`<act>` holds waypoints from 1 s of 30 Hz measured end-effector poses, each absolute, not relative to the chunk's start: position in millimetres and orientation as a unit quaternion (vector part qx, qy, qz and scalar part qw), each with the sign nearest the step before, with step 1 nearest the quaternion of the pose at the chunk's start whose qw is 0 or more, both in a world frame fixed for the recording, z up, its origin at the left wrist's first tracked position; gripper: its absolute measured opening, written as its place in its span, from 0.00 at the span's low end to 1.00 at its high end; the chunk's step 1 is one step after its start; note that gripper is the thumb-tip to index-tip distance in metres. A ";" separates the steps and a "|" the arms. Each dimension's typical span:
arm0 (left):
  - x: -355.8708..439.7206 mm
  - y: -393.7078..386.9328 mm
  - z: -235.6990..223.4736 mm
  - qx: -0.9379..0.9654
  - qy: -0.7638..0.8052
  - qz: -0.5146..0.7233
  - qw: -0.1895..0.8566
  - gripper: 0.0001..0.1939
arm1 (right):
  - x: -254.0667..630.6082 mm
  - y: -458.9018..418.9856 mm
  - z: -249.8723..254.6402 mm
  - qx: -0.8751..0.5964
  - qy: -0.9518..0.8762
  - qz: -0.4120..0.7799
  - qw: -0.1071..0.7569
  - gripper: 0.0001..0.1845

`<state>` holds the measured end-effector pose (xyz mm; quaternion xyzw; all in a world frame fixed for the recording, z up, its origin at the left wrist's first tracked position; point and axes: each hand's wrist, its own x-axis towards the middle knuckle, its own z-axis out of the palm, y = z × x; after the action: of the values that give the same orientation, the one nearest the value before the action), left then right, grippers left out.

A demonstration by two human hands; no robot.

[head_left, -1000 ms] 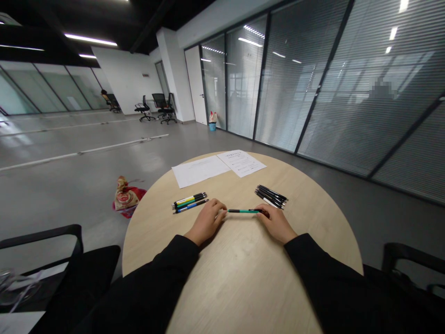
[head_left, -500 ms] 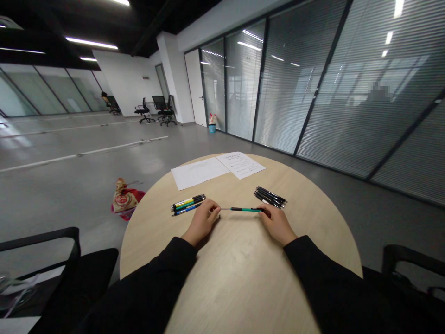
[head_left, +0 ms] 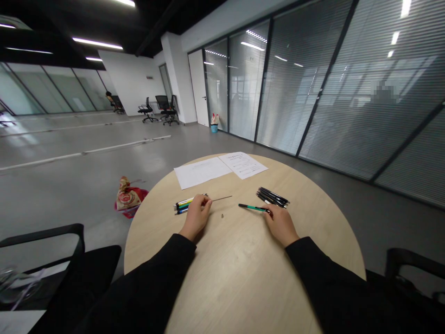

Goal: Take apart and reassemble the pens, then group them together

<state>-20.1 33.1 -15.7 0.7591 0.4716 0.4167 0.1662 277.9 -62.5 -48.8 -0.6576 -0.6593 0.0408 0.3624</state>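
Pinched in my left hand (head_left: 197, 214) is a thin dark pen refill (head_left: 222, 198), pointing right, clear of the pen. My right hand (head_left: 281, 222) is closed around one end of a green and black pen barrel (head_left: 253, 207), whose other end points left. On the table between the hands lies a small pen tip piece (head_left: 222, 215). Yellow, green and blue pens (head_left: 181, 205) lie in a row, partly hidden behind my left hand. Beyond my right hand rests a bunch of black pens (head_left: 273, 195).
Two printed sheets (head_left: 203, 173) lie at the far side of the round wooden table (head_left: 239, 287). Chairs with black armrests (head_left: 78, 232) stand on both sides. A bag in a reddish bin (head_left: 130, 197) is on the floor at left.
My left hand has drawn the refill out of the pen barrel and moved left with it. The barrel in my right hand has tilted slightly. The small tip piece now shows plainly on the table.
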 end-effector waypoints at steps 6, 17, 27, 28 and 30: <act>-7.8 21.7 -19.2 0.811 0.413 0.376 0.172 0.07 | 273.0 -64.0 -49.9 -0.646 -0.696 0.031 0.311 0.12; -3.7 15.1 -15.9 0.825 0.401 0.351 0.188 0.07 | 270.8 -65.8 -47.5 -0.613 -0.724 0.062 0.309 0.09; 0.4 7.2 -10.2 0.835 0.366 0.346 0.220 0.07 | 267.3 -64.3 -48.4 -0.584 -0.709 0.091 0.385 0.08; 1.2 5.9 -9.5 0.837 0.361 0.345 0.225 0.07 | 266.3 -64.5 -47.6 -0.577 -0.710 0.095 0.393 0.07; 3.0 3.3 -8.5 0.839 0.350 0.342 0.236 0.07 | 263.9 -65.4 -44.8 -0.565 -0.715 0.092 0.401 0.05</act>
<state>3.0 3.3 -8.5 0.8392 0.3505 0.3423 0.2363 263.9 -65.4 -44.8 -0.5651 -0.7148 0.0924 0.4014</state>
